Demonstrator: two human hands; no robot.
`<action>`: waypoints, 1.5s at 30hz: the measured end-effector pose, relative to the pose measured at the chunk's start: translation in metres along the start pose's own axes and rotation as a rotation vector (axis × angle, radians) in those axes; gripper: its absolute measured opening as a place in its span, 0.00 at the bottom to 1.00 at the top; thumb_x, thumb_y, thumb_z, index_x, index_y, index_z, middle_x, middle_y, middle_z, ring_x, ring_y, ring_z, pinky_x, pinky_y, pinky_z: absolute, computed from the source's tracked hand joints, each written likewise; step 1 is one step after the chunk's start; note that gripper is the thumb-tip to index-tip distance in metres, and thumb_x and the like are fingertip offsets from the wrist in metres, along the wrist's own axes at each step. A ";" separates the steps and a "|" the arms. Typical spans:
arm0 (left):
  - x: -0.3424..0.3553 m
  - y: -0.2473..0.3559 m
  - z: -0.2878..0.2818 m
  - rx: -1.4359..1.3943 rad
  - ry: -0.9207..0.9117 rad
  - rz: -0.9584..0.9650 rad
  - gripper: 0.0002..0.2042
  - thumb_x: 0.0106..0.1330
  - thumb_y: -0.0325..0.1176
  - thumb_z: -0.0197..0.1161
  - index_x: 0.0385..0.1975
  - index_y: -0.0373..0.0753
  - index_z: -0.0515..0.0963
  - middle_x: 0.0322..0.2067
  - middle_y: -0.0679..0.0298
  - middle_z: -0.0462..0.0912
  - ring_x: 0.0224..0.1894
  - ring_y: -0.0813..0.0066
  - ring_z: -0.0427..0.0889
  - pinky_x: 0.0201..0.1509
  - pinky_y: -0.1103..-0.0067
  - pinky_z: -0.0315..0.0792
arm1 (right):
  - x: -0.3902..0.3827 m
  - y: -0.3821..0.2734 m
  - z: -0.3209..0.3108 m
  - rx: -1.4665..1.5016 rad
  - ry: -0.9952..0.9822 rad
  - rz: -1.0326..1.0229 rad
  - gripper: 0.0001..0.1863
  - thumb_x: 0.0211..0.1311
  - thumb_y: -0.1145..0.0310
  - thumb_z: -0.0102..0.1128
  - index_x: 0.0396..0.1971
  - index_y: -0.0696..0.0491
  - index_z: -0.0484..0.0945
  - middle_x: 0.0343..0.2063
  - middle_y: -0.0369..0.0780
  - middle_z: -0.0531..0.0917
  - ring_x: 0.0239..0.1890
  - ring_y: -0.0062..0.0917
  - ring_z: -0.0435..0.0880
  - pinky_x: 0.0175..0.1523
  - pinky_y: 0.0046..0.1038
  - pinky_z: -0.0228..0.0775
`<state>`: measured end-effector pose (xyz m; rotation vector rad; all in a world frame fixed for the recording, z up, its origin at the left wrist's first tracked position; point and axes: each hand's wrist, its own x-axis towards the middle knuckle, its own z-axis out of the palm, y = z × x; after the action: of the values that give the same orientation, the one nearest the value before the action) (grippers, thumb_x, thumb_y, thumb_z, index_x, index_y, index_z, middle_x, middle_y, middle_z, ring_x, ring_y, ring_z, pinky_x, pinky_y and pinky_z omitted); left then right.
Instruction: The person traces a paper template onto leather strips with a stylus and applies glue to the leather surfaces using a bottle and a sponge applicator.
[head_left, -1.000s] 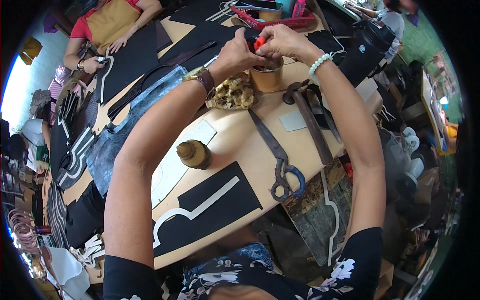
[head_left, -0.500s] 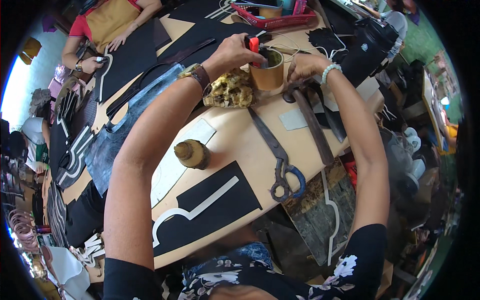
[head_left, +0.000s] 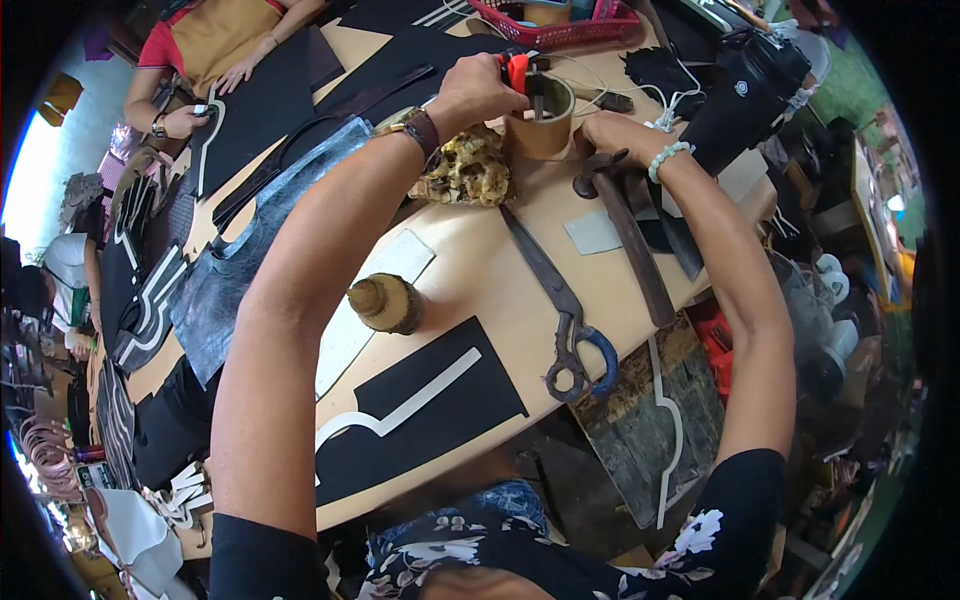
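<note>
My left hand [head_left: 478, 90] is closed round a tool with an orange-and-black handle [head_left: 515, 72], at the rim of a tan cup [head_left: 541, 135]. A flat metal piece shows inside the cup. My right hand [head_left: 612, 134] is just right of the cup, its fingers bent downward; their tips are hidden, and what they hold I cannot make out. A hammer [head_left: 635, 245] with a dark handle lies just below that hand. Left of the cup sits a lumpy yellow-brown block [head_left: 468, 172]. Large shears [head_left: 555, 290], one loop wrapped in blue, lie nearer to me.
A yellowish knobbed object [head_left: 385, 303] stands mid-table, near black sheet material [head_left: 440, 420] with a white strip pattern. A red basket [head_left: 560, 32] sits at the far edge, a black bottle [head_left: 735, 100] at right. Across the table, a person's hand [head_left: 185, 122] works on black material.
My left hand has shifted slightly right, and the orange handle has moved up and tilted. My right hand has moved slightly right. The whole view has shifted a little.
</note>
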<state>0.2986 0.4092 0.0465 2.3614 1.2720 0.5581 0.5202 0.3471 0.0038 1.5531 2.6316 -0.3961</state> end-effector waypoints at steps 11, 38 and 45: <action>0.003 -0.007 0.002 -0.203 -0.056 -0.079 0.16 0.46 0.37 0.72 0.30 0.34 0.78 0.23 0.61 0.81 0.24 0.78 0.80 0.30 0.82 0.74 | -0.032 -0.053 -0.074 -0.695 0.429 0.308 0.05 0.48 0.73 0.54 0.23 0.54 0.79 0.21 0.44 0.81 0.28 0.38 0.82 0.35 0.34 0.74; 0.004 0.035 0.007 -0.102 -0.287 0.023 0.17 0.40 0.42 0.69 0.26 0.35 0.82 0.23 0.60 0.83 0.27 0.71 0.82 0.34 0.78 0.75 | 0.012 -0.025 -0.058 0.117 0.620 0.153 0.12 0.46 0.78 0.58 0.35 0.58 0.78 0.30 0.48 0.81 0.35 0.36 0.82 0.41 0.30 0.71; 0.003 0.045 0.014 -0.090 -0.316 0.140 0.31 0.48 0.45 0.71 0.49 0.32 0.72 0.32 0.58 0.82 0.37 0.71 0.81 0.43 0.79 0.72 | -0.004 -0.001 -0.065 0.048 0.508 0.268 0.16 0.51 0.73 0.57 0.42 0.59 0.77 0.35 0.51 0.81 0.39 0.35 0.82 0.45 0.30 0.72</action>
<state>0.3382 0.3869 0.0584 2.3590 0.9291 0.2613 0.5261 0.3598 0.0675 2.2400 2.6934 -0.0464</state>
